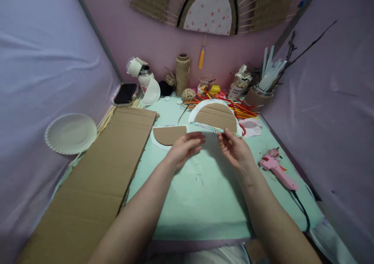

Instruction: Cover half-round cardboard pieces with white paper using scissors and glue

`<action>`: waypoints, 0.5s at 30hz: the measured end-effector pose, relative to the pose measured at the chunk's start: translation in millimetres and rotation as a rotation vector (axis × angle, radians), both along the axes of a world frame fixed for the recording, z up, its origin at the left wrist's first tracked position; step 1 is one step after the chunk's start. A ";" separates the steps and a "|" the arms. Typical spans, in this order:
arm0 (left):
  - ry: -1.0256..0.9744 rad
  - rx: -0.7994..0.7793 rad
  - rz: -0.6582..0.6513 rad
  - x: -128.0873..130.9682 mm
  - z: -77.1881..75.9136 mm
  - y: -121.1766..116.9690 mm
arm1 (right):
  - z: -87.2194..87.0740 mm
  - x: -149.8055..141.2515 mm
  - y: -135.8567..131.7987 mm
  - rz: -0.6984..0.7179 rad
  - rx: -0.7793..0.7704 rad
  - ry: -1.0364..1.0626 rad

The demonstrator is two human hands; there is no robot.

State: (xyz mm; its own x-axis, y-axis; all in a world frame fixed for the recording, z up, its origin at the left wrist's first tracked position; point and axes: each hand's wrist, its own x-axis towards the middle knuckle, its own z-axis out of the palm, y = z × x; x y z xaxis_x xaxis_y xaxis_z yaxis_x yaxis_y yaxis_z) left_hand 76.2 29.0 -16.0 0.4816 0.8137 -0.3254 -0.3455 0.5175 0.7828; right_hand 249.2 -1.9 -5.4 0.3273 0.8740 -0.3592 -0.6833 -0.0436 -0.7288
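Observation:
My right hand pinches the straight lower edge of a half-round cardboard piece, which is raised off the table and tilted. White material borders its curve, and a pale strip runs along the straight edge. My left hand is empty, its fingers stretched out toward the right. A smaller cardboard half-circle with a white border lies on the table just behind and left of that hand. Part of this smaller piece is hidden by the hand.
A long cardboard sheet and a paper plate occupy the left. On the right lies a pink glue gun with its cord. Twine spools, orange and red sticks, and a holder of glue sticks stand along the back.

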 end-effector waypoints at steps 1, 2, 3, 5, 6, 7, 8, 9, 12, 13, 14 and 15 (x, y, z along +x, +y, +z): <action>0.018 0.036 -0.037 5.8 -1.7 -4.2 | -1.3 -5.1 -1.0 0.018 0.004 0.010; -0.006 0.073 -0.039 11.4 -3.2 -8.1 | -2.9 -10.8 -2.4 0.038 0.010 0.017; -0.047 0.093 -0.003 16.2 -4.4 -11.3 | -4.7 -16.6 -4.1 0.060 0.016 0.022; -0.125 0.102 0.126 22.2 -5.6 -14.7 | -7.8 -26.8 -7.5 0.106 0.027 0.017; -0.149 0.095 0.190 23.1 -5.7 -14.8 | -9.0 -30.4 -8.9 0.128 0.031 0.006; -0.163 0.087 0.236 22.9 -5.6 -14.2 | -9.8 -32.8 -9.9 0.146 0.034 -0.008; -0.171 0.082 0.261 22.0 -5.4 -13.2 | -10.3 -34.0 -10.7 0.158 0.036 -0.022; -0.177 0.078 0.271 20.6 -5.3 -12.0 | -10.6 -34.2 -11.1 0.163 0.037 -0.036; -0.191 0.063 0.270 17.2 -5.4 -9.1 | -10.1 -31.7 -11.1 0.162 0.021 -0.070; -0.195 0.061 0.272 16.7 -5.5 -8.6 | -9.9 -30.9 -10.9 0.161 0.016 -0.077; -0.204 0.059 0.279 16.4 -5.4 -8.2 | -9.6 -30.4 -10.6 0.162 0.014 -0.080; -0.217 0.058 0.293 16.3 -5.1 -7.9 | -9.4 -30.3 -10.4 0.167 0.012 -0.082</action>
State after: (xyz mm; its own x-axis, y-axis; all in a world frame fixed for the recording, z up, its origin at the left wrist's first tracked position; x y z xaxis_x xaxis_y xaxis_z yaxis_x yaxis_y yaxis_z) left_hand 92.5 21.1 -21.1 0.2784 0.9413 -0.1908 -0.6339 0.3293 0.6998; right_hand 218.9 -12.3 -14.8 0.2053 0.9225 -0.3268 -0.6060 -0.1424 -0.7826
